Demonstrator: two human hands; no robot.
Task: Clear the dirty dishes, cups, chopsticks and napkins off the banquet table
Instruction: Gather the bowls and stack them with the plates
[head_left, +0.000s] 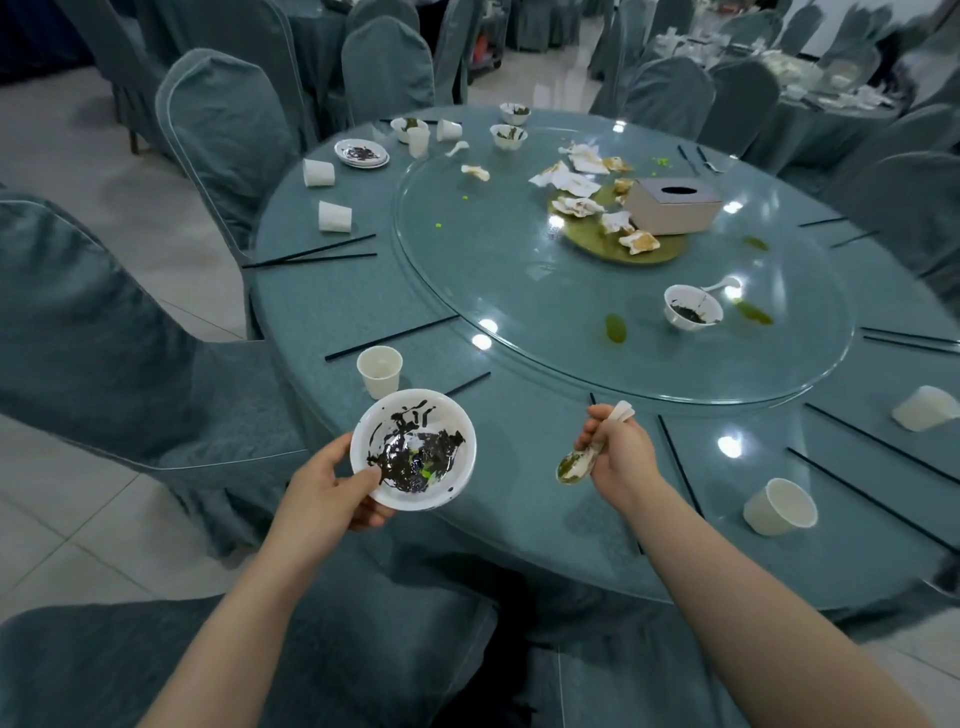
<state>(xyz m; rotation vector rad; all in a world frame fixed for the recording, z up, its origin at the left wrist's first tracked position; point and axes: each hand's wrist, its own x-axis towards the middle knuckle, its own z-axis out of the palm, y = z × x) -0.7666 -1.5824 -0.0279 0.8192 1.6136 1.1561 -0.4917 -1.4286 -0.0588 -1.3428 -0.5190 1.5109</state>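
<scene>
My left hand (332, 491) holds a white bowl (413, 449) smeared with dark seaweed, thumb on its near rim, just above the table's front edge. My right hand (618, 452) grips a white soup spoon (579, 462) with green residue, its bowl pointing left. A paper cup (380, 370) stands upright right behind the held bowl. Another dirty bowl (692, 307) with a spoon sits on the glass turntable (519, 312). Black chopsticks (317, 255) lie in pairs around the table's rim. Crumpled napkins (576, 176) are piled near the turntable's middle.
A tissue box (675, 205) and a green platter (597, 236) sit on the turntable. Cups (779, 506) lie on their sides at right and far left, and stacked plates (362, 154) and bowls stand at the far side. Covered chairs (228, 135) ring the table.
</scene>
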